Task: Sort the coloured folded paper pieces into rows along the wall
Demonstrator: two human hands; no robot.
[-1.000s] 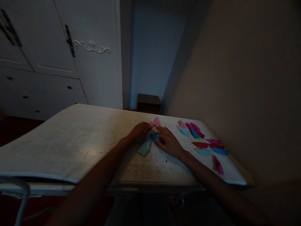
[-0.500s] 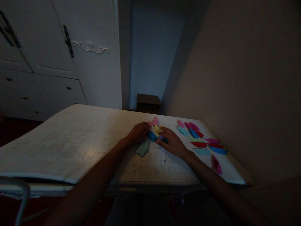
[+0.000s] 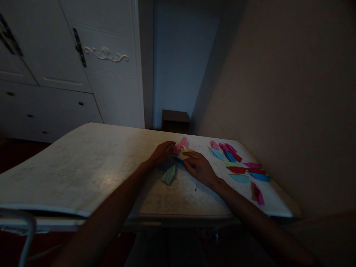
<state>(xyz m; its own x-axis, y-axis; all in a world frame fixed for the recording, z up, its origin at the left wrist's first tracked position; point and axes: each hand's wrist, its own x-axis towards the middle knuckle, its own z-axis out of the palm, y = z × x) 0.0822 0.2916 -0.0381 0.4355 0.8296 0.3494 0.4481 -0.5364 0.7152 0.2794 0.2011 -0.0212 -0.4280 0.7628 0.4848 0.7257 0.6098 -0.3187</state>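
Between my hands a blue folded paper piece (image 3: 178, 160) shows nearly edge-on, its right end between the thumb and fingers of my right hand (image 3: 200, 167). My left hand (image 3: 161, 152) is curled at the other end, fingertips beside a pink folded paper (image 3: 176, 149); what its fingers grip is hidden. Just beyond lies another pink folded piece (image 3: 184, 141). A yellow folded paper (image 3: 187, 149) is partly covered by my right fingers. Nearer to me, a grey-green folded paper (image 3: 168, 175) rests flat on the table.
Several folded papers in pink, red, blue and green, such as a red one (image 3: 236, 170), lie on the right of the pale table (image 3: 119, 159) by the wall (image 3: 278, 92). A magenta piece (image 3: 257, 193) is nearest the front. A white wardrobe (image 3: 111, 92) stands behind.
The blue paper has tilted from showing its face to nearly edge-on. My right fingers have moved left over the yellow paper. My left hand has shifted slightly left, uncovering more pink.
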